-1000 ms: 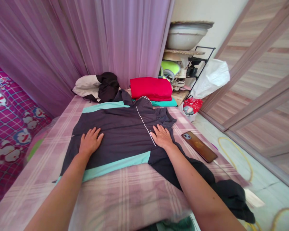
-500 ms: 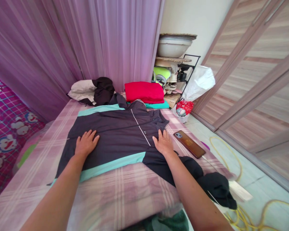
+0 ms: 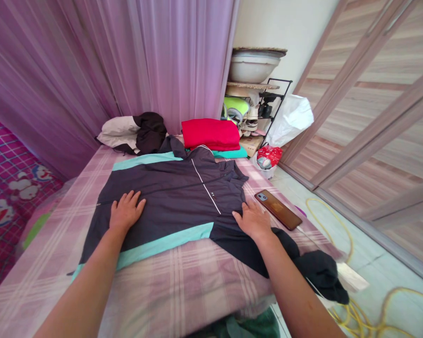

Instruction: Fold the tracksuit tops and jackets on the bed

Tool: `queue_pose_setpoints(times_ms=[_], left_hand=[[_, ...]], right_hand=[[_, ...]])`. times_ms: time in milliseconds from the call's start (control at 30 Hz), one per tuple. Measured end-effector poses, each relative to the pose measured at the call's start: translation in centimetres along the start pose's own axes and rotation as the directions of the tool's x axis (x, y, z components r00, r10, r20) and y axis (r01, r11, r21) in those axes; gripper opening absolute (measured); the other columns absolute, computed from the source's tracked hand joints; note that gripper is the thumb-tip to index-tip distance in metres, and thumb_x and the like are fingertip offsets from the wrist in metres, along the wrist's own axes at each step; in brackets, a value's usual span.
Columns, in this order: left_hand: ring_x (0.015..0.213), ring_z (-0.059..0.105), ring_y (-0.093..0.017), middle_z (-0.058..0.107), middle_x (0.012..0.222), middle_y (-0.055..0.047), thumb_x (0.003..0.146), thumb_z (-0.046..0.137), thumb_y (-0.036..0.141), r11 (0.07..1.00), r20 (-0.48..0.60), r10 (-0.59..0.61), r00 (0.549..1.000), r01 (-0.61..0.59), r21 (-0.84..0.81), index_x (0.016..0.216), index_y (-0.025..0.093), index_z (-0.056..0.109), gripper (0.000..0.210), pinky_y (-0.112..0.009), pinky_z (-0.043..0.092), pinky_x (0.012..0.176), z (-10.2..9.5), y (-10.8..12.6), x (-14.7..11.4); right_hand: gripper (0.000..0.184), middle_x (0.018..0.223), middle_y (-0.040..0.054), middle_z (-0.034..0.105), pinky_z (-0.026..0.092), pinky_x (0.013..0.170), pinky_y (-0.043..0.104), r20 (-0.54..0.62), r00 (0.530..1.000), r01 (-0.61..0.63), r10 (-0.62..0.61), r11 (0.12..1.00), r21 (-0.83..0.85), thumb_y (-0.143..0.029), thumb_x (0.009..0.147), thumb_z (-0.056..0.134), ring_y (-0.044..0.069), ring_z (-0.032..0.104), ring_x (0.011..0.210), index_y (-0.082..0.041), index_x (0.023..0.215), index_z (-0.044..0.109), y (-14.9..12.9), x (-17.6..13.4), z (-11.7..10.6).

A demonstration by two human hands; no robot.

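Observation:
A dark grey zip jacket with turquoise side panels and a thin white chest line lies spread on the bed, its collar to the right. My left hand rests flat on the jacket's lower body, fingers spread. Over by the shoulder and sleeve seam, my right hand is laid with its fingers apart, holding nothing. The near sleeve runs toward the bed's right edge, partly hidden under my right forearm. A brown-cased phone with a white cable lies just beyond my right hand.
A folded red garment lies on a turquoise one at the bed's far edge, beside a bunched grey-and-black garment. A rack with basins and a white bag stand behind. Yellow cable loops on the floor.
My right hand has slid right across the jacket, from the chest toward the shoulder and sleeve. The left hand stays in place on the jacket.

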State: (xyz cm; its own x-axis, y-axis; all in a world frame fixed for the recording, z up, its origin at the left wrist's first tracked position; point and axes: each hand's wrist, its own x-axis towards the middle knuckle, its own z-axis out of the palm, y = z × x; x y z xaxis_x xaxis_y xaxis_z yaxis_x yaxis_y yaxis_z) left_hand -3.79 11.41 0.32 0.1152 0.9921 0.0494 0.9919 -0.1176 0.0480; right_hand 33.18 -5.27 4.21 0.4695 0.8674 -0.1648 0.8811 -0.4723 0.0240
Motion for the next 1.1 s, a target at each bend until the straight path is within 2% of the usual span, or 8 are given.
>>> queue_pose_setpoints(times_ms=[167, 333, 433, 600, 767, 900, 1000, 1100], left_hand=[[0.144, 0.032, -0.031, 0.038, 0.156, -0.010, 0.095, 0.029, 0.048, 1.000, -0.027, 0.004, 1.000, -0.004, -0.020, 0.147, 0.022, 0.043, 0.059, -0.057, 0.027, 0.115, 0.2, -0.1, 0.1], [0.143, 0.033, -0.031, 0.038, 0.155, -0.011, 0.095, 0.030, 0.048, 1.000, -0.029, 0.013, 0.999, -0.014, -0.017, 0.146, 0.021, 0.044, 0.060, -0.058, 0.028, 0.114, 0.2, -0.2, 0.0], [0.143, 0.033, -0.031, 0.039, 0.155, -0.010, 0.095, 0.030, 0.047, 1.000, -0.029, 0.014, 0.999, -0.015, -0.011, 0.147, 0.022, 0.044, 0.059, -0.057, 0.028, 0.114, 0.2, -0.2, 0.0], [0.143, 0.033, -0.031, 0.039, 0.156, -0.009, 0.096, 0.031, 0.049, 1.000, -0.029, 0.015, 0.999, -0.015, -0.012, 0.147, 0.023, 0.043, 0.059, -0.056, 0.028, 0.114, 0.5, -0.1, 0.0], [0.141, 0.037, -0.030, 0.042, 0.153, -0.012, 0.096, 0.033, 0.044, 0.995, -0.098, 0.004, 0.995, -0.013, -0.096, 0.143, 0.018, 0.049, 0.056, -0.055, 0.029, 0.115, 0.2, 0.0, -0.4], [0.131, 0.050, -0.023, 0.053, 0.145, -0.012, 0.097, 0.033, 0.035, 0.979, -0.212, 0.003, 0.977, -0.046, -0.197, 0.134, 0.014, 0.056, 0.048, -0.041, 0.037, 0.112, -1.3, 0.3, -1.7], [0.127, 0.055, -0.022, 0.060, 0.138, -0.010, 0.098, 0.034, 0.035, 0.971, -0.195, 0.060, 0.979, -0.103, -0.217, 0.130, 0.017, 0.060, 0.045, -0.041, 0.038, 0.111, -2.0, 2.3, -3.8], [0.137, 0.044, -0.026, 0.053, 0.145, -0.009, 0.098, 0.033, 0.046, 0.958, -0.145, 0.180, 0.973, -0.207, -0.200, 0.136, 0.023, 0.056, 0.049, -0.051, 0.029, 0.115, -1.3, 5.8, -6.5]], right_hand=[[0.049, 0.144, 0.0164, 0.051, 0.034, 0.110, 0.044, -0.194, 0.975, 0.120, -0.107, 0.991, 0.053, -0.035, 0.096, 0.037, 0.029, 0.044, 0.133, -0.013, 0.134, 0.057, -0.6, 3.6, -1.9], [0.059, 0.160, 0.0079, 0.030, 0.020, 0.119, 0.039, -0.156, 0.856, 0.510, -0.493, 0.855, 0.097, -0.042, 0.098, 0.032, 0.022, 0.026, 0.146, -0.017, 0.152, 0.036, -3.0, 7.1, 0.0], [0.065, 0.162, 0.0095, 0.023, 0.014, 0.120, 0.044, -0.059, 0.905, 0.425, -0.422, 0.902, 0.073, -0.052, 0.099, 0.028, 0.024, 0.019, 0.148, -0.016, 0.153, 0.031, -2.9, 7.8, 1.7], [0.069, 0.161, 0.0124, 0.023, 0.015, 0.119, 0.043, -0.084, 0.972, 0.224, -0.221, 0.974, 0.031, -0.055, 0.099, 0.024, 0.025, 0.019, 0.148, -0.013, 0.153, 0.030, -2.6, 7.6, 2.4], [0.071, 0.162, 0.0149, 0.020, 0.018, 0.117, 0.043, -0.067, 0.982, 0.176, -0.175, 0.984, 0.008, -0.057, 0.099, 0.022, 0.028, 0.018, 0.148, -0.012, 0.154, 0.028, -2.8, 7.6, 2.4], [0.072, 0.162, 0.0163, 0.020, 0.021, 0.116, 0.045, -0.027, 0.987, 0.158, -0.158, 0.987, -0.028, -0.056, 0.098, 0.020, 0.029, 0.019, 0.148, -0.011, 0.153, 0.029, -2.7, 8.1, 2.4], [0.072, 0.160, 0.0178, 0.025, 0.023, 0.115, 0.049, -0.064, 0.987, 0.141, -0.145, 0.988, -0.060, -0.056, 0.097, 0.018, 0.032, 0.023, 0.146, -0.013, 0.153, 0.032, -3.1, 7.9, 2.2], [0.069, 0.161, 0.0150, 0.024, 0.020, 0.115, 0.053, -0.163, 0.949, 0.258, -0.269, 0.962, -0.084, -0.055, 0.097, 0.017, 0.031, 0.021, 0.147, -0.018, 0.154, 0.029, -3.6, 7.1, 2.4]])
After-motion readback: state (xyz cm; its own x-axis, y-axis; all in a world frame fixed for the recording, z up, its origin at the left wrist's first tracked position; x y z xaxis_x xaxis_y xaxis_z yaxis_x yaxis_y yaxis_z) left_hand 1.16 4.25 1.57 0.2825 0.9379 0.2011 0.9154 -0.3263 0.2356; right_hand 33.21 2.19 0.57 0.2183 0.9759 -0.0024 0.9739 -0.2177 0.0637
